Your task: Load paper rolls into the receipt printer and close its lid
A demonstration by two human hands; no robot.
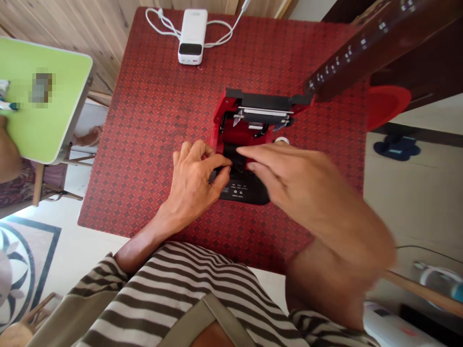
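Observation:
A red and black printer (249,125) stands open on the red patterned tablecloth (152,159), its black control panel (235,190) facing me. My left hand (191,185) curls over the panel's left side, with its fingertips on a black roll (231,154) in the printer's red well. My right hand (289,185) is blurred, and its extended fingers lie on the roll's right part. The hands hide most of the roll. A small white ring (281,140) lies just beyond my right hand.
A white power bank (190,36) with a looped white cable (159,24) lies at the table's far edge. A dark wooden beam (372,48) crosses above the far right corner. A green table (47,101) stands to the left, with another person's arm (7,149) at its edge.

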